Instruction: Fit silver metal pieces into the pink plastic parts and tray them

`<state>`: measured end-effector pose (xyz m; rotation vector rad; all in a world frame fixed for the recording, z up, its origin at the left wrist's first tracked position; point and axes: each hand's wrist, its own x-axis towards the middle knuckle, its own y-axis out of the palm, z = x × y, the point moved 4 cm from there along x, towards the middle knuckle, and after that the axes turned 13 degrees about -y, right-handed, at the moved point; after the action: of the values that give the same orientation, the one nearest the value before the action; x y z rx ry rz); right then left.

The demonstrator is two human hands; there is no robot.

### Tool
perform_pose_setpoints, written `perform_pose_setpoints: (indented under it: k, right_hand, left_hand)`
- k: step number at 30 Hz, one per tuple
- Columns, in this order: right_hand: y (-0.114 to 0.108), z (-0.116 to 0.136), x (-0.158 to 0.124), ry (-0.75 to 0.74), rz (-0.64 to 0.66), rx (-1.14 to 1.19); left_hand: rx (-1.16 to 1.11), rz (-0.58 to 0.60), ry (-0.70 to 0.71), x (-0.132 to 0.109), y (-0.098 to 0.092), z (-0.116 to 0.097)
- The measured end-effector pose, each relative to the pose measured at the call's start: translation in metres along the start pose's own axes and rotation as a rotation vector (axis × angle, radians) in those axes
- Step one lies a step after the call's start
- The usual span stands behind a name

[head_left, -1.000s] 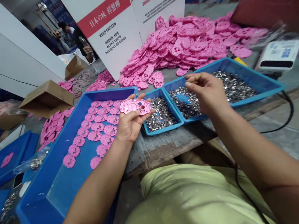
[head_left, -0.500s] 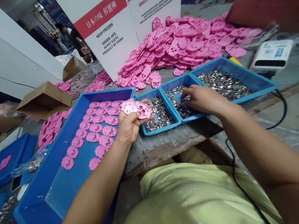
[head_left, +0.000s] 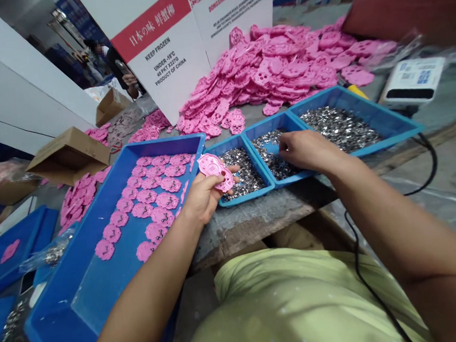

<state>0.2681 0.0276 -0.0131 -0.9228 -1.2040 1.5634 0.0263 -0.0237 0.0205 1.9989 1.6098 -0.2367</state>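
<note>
My left hand (head_left: 203, 197) grips a pink scalloped plastic piece (head_left: 214, 168) with several holes, thumb on top, above the edge of the left small blue tray (head_left: 250, 194). My right hand (head_left: 303, 147) is down at the middle blue tray (head_left: 290, 180), fingers bent together among small shiny metal parts (head_left: 269, 145). Its fingertips are partly hidden, so what they pinch cannot be made out. Left of my left hand, a large blue tray (head_left: 90, 289) holds rows of similar pink pieces (head_left: 146, 195), several with dark metal bits on them.
A heap of pink pieces (head_left: 274, 66) lies behind the small trays, against a white carton (head_left: 173, 53). The right blue tray (head_left: 402, 133) holds more metal parts. A white device (head_left: 414, 83) and black cable (head_left: 434, 161) are at right. A person (head_left: 117, 69) stands far back left.
My left hand has turned the pink piece and shifted slightly right. My right hand's fingers have drawn closer together over the middle tray.
</note>
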Motion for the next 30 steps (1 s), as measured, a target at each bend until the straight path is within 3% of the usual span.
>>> perform_pose_setpoints:
  k: [5, 12, 15, 18, 21, 25, 30]
  right_hand:
    - [-0.003, -0.007, -0.003, 0.067, -0.124, 0.129]
    - [0.005, -0.021, 0.001, -0.006, -0.29, 0.299]
    - [0.003, -0.02, -0.003, -0.011, -0.397, 0.473]
    - [0.001, 0.002, -0.008, -0.072, -0.476, 0.83]
    - [0.001, 0.042, -0.011, -0.242, -0.476, 1.096]
    - [0.005, 0.082, -0.01, -0.4, -0.537, 1.145]
    - [0.014, 0.095, -0.006, -0.462, -0.576, 1.173]
  left_hand:
    - [0.024, -0.006, 0.002, -0.001, 0.0, 0.0]
    - [0.019, -0.013, 0.0, 0.0, -0.003, 0.0]
    - [0.024, -0.018, -0.001, 0.0, -0.003, 0.0]
    - [0.047, -0.022, 0.011, 0.0, -0.002, 0.001]
    - [0.07, -0.032, 0.031, 0.0, 0.0, 0.002]
    - [0.049, -0.076, 0.082, -0.001, 0.0, 0.003]
    - [0.035, -0.134, 0.151, -0.001, -0.004, 0.003]
